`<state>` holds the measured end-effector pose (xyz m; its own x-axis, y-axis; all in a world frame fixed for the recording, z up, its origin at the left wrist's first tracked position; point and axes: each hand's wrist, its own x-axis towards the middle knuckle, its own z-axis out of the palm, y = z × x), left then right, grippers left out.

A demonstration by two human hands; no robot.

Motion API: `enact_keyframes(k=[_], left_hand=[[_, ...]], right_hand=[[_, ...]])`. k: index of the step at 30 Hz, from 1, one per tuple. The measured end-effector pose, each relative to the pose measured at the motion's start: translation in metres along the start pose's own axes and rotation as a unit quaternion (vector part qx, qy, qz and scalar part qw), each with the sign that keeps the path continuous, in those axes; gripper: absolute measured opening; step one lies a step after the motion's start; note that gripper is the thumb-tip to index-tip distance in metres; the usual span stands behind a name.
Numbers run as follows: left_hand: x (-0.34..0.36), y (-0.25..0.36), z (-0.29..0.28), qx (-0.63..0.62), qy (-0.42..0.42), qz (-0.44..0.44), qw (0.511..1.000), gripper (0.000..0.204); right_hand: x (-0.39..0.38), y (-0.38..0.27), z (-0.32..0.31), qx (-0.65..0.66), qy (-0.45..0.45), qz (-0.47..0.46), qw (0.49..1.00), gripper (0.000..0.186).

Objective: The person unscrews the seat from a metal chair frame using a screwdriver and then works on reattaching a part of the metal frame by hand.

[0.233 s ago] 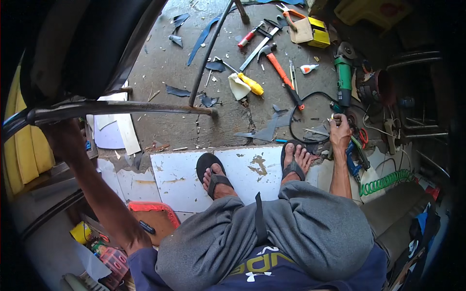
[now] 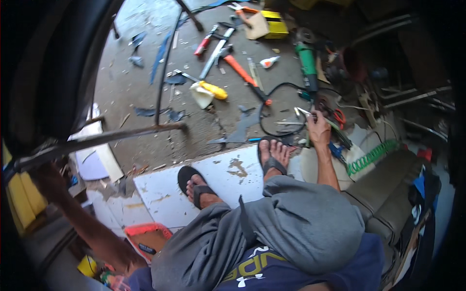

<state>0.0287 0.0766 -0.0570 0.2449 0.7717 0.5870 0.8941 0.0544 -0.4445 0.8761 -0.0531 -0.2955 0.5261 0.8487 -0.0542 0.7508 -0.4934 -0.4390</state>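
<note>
One metal frame (image 2: 107, 138), with a black panel (image 2: 53, 58) above it, at 10 o'clock; clock set on the person, 12 straight ahead.

Progress (judgement): under way, unfinished. Some cutting of dark sheet looks done, going by the scraps (image 2: 239, 127); the frame is tilted, with a hand at it, and the tools lie out, not put away. What else is left, I cannot tell.

Axis: long bar runs from between 8 and 9 to between 2 and 3 o'clock, its free end at the latter. A thinner rod (image 2: 163, 80) rises from near that end, almost to 12.

Left hand (image 2: 47, 180), between 9 and 10, is up under the bar's near end; fingers lost in shadow, cannot tell whether closed round it. Right hand (image 2: 319, 132), at 1, narrow, fingertips together by a thin pale strip (image 2: 303, 111); blurred, grip uncertain.

Farther out: yellow screwdriver (image 2: 213, 90) between 11 and 12, orange hammer (image 2: 238, 68) at 12, green grinder (image 2: 307, 60) just past 12. Coiled green hose (image 2: 374, 157) at 2.
</note>
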Motion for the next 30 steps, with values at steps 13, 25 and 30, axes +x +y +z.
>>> enact_keyframes(k=[13, 25, 30], left_hand=[[-0.075, 0.253, -0.064, -0.544, -0.032, -0.398, 0.738, 0.051], [-0.078, 0.43, -0.118, -0.685, -0.561, -0.175, 0.431, 0.036], [-0.055, 0.485, -0.129, -0.746, -0.575, -0.234, 0.242, 0.039]], right_hand=[[-0.033, 0.012, -0.014, -0.105, -0.189, 0.063, 0.974, 0.028], [-0.035, -0.072, -0.005, 0.045, -0.219, -0.141, 0.964, 0.022], [-0.06, -0.145, -0.012, 0.2, -0.273, -0.398, 0.853, 0.015]])
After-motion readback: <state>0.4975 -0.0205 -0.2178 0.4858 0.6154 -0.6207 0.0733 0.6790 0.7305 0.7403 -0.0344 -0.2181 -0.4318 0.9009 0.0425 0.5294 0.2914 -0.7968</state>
